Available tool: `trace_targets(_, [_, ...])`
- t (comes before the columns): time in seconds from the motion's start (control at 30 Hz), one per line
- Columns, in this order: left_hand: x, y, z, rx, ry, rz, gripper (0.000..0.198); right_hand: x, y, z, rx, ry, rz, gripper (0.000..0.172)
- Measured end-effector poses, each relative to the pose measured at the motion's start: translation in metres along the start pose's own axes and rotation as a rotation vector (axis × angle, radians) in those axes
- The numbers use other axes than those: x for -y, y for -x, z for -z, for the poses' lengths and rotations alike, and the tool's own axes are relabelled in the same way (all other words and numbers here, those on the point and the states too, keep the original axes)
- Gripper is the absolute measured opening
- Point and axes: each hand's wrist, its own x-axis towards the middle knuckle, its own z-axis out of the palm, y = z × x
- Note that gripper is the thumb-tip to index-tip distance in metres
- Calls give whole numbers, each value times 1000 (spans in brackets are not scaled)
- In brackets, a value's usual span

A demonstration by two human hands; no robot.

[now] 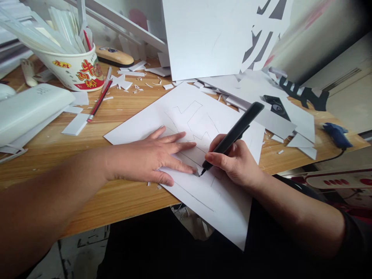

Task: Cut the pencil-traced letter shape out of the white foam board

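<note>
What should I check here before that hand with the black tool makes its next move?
1. Right hand has a grip on the black tool: ok.
2. Left hand spread flat on the white sheet: ok.
3. Left index fingertip well clear of the tool's tip: not ok, they are very close.
4. Sheet fully on the table: not ok, its near corner overhangs the edge.
5. Drawn lines visible: ok, though hands cover parts.
6. Tip sharp: cannot tell.
</note>
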Motion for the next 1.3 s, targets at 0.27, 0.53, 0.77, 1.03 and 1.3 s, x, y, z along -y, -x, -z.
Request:
trace_targets(0.27, [-3, -1, 2, 27, -16, 29, 50, 0, 0, 2, 14, -23, -50, 24])
trace_targets(0.53, [-4, -2, 4, 48, -22, 38, 52, -3, -1, 1, -17, -11, -24, 24])
trace_targets(0.77, [-7, -3, 6, 74, -30, 56, 53, -2, -1, 2, -31, -13, -27, 23])
trace_targets(1.03, [-9, -2, 8, 61, -13, 51, 51, 5, -11, 7, 126, 72, 30, 26])
trace_targets(1.3, [-6, 0, 6, 40, -10, 36, 52, 2, -11, 7, 55, 65, 5, 25])
